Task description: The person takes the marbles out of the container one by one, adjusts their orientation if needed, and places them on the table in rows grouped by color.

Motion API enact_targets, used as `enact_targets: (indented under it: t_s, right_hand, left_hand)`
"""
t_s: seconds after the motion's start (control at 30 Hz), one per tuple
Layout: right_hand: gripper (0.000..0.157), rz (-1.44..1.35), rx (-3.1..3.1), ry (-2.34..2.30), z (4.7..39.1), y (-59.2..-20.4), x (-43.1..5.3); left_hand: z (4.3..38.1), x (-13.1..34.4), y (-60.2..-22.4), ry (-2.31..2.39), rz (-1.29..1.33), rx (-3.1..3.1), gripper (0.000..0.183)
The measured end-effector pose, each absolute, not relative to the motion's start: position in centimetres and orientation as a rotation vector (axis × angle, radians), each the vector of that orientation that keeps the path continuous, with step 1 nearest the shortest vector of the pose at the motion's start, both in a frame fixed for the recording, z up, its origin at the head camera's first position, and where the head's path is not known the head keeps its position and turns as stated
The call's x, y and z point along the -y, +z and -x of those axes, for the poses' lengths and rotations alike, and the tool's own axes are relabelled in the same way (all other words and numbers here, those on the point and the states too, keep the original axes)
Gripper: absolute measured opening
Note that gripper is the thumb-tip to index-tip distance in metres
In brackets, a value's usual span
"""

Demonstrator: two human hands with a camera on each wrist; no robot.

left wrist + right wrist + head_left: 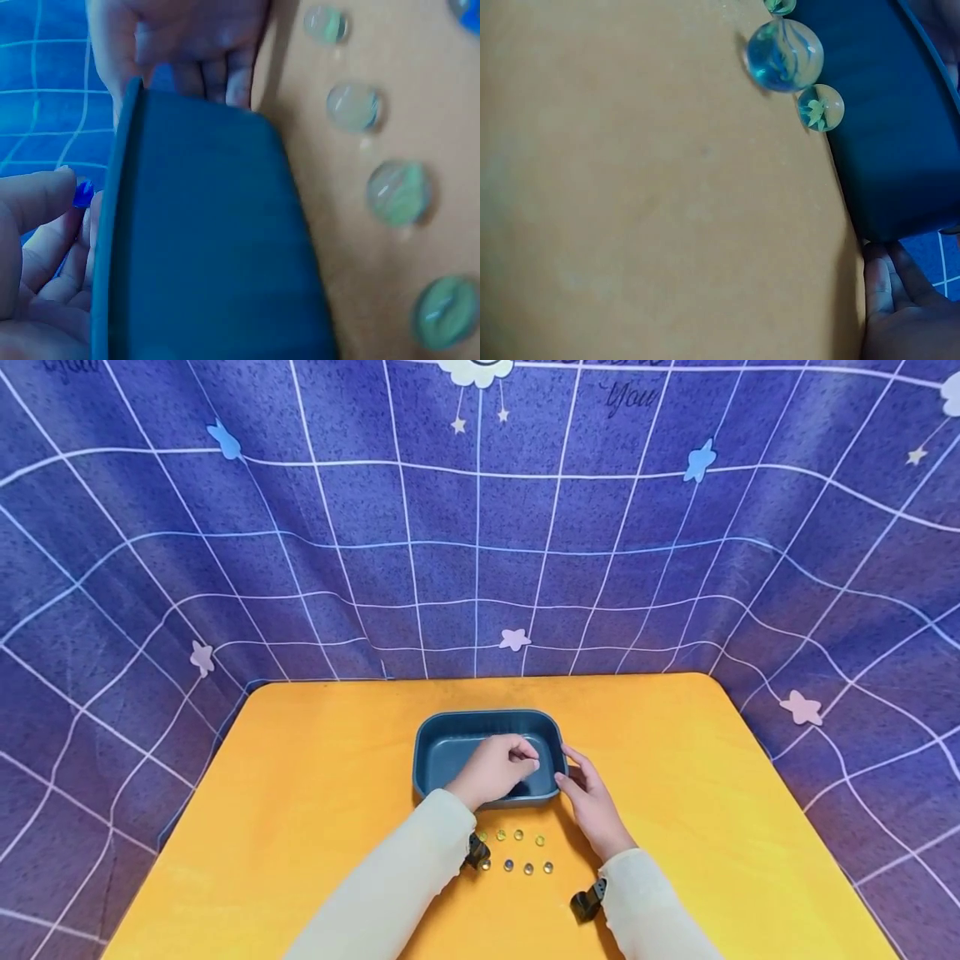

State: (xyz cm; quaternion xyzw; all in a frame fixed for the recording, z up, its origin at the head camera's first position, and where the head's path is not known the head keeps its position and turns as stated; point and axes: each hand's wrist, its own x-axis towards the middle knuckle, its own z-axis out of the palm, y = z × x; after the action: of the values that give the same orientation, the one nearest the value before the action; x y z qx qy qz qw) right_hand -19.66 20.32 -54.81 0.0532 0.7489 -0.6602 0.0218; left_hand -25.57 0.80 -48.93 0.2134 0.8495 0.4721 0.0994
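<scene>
A dark blue rectangular box point(487, 720) with rounded corners stands on the table. Over its inside, my left hand point(497, 768) pinches a small blue marble point(84, 193) between thumb and fingertips. At the box's right end, my right hand point(592, 802) holds the wall, with the thumb at the rim and fingers along the outside. In front of the box several clear glass marbles point(519, 835) lie in two rows, some with yellow-green swirls and at least one with a blue swirl point(786, 56). The left wrist partly covers the leftmost marbles.
A yellow cloth point(322, 760) covers the table. Behind it and at both sides hangs a purple-blue curtain point(442, 577) with a white grid and stars. Black wrist cameras point(587, 903) sit on both sleeves, close to the marbles on the left.
</scene>
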Motion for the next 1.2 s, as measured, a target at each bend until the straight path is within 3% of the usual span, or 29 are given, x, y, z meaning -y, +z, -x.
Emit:
enact_targets:
  t_s: [0.63,1.2]
  right_hand:
    - [0.052,-0.212,-2.312,-2.015,19.3,-54.3,-20.1]
    - [0.054,-0.185,-2.292,-2.052,19.5,-54.5,-20.3]
  left_hand:
    - [18.7,4.0,-48.4,1.521,-0.660,-2.603,0.007]
    - [15.3,10.7,-51.1,1.704,-0.346,-2.649,0.010]
